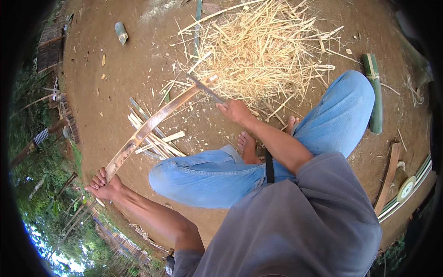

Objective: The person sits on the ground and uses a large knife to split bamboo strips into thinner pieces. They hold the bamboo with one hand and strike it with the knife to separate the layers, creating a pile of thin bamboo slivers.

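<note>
The left hand (104, 186) had its fingers (98, 180) closed round the near end of a long curved bamboo strip (150, 125), which ran up and away over the dirt ground (120, 83) to the knife. The right hand (234, 111) was shut on the handle of a knife (203, 87), whose blade met the strip's far end beside a heap of bamboo shavings (258, 51).
</note>
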Demonstrator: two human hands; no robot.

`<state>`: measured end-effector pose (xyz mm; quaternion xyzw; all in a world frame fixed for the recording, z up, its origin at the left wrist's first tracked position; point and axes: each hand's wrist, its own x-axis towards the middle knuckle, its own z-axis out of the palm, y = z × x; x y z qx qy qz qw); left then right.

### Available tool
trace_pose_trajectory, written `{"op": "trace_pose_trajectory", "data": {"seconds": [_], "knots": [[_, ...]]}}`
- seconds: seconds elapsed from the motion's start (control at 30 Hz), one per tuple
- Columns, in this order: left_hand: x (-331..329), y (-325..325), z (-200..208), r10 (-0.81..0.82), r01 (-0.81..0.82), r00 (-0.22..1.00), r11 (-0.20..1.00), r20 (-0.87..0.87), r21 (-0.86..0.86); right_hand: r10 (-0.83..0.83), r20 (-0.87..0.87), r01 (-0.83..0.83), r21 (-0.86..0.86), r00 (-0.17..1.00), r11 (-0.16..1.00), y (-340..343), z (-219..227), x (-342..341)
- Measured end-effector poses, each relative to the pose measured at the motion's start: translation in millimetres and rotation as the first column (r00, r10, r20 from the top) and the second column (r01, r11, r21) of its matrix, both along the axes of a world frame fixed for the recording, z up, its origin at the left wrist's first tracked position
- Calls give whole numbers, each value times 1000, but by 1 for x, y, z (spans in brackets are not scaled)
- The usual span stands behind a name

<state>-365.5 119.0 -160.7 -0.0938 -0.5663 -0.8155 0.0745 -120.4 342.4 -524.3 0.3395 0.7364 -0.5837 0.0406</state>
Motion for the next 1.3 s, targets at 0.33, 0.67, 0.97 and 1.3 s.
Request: {"op": "trace_pose_trajectory", "data": {"seconds": [0.33, 0.67, 0.97, 1.3], "knots": [[-1, -21, 19, 74, -73, 997, 996, 6, -48, -21, 108, 23, -16, 994, 1000, -31, 12, 19], [-26, -53, 10, -655, 669, 743, 734, -138, 116, 97, -26, -98, -26, 995, 995, -16, 63, 2], [-47, -42, -12, -661, 677, 736, 721, -147, 148, -22, 74, 26, -43, 997, 999, -4, 19, -2], [-71, -35, -19, -739, 749, 658, 619, -147, 236, 186, 56, -176, -146, 981, 973, 23, 70, -10]]}}
